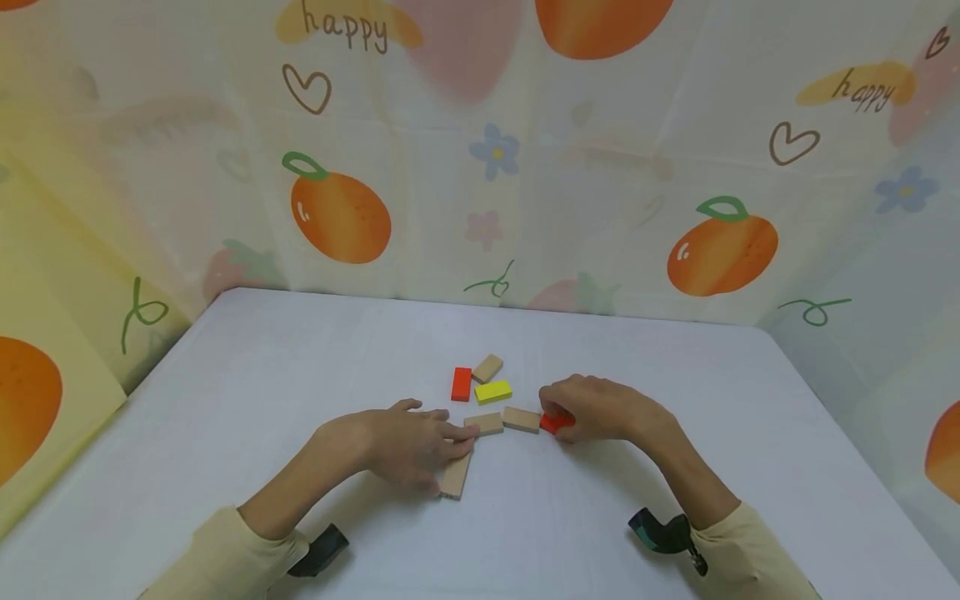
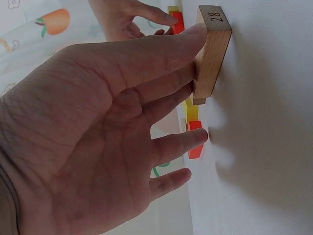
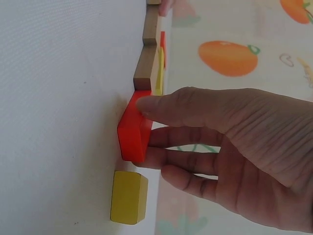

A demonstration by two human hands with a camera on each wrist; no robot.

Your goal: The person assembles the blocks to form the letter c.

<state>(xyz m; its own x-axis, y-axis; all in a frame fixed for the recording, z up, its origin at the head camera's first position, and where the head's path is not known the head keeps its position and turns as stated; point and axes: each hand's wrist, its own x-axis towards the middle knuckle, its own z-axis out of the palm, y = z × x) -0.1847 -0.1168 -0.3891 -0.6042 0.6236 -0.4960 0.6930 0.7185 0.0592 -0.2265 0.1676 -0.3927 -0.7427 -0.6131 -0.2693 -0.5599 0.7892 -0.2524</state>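
Observation:
My right hand point(image 1: 603, 407) pinches a red block point(image 3: 129, 129) between thumb and fingers at the right end of a bent row. Two plain wooden blocks, a middle one point(image 1: 521, 419) and one further left point(image 1: 483, 424), lie end to end beside it. At the row's left end, my left hand point(image 1: 408, 446) holds a slanting wooden block point(image 1: 454, 478) with thumb and nearest fingers; the other fingers stretch out loose. That block's near end bears "28" point(image 2: 212, 56). Just past the red block stands a yellow block point(image 3: 128, 198), hidden behind the right hand in the head view.
Behind the row, a loose red block point(image 1: 461, 384), a yellow block point(image 1: 492, 392) and a wooden block point(image 1: 487, 367) lie close together. All rest on a white table point(image 1: 337, 350), with a fruit-printed cloth point(image 1: 450, 167) hanging at its back and sides.

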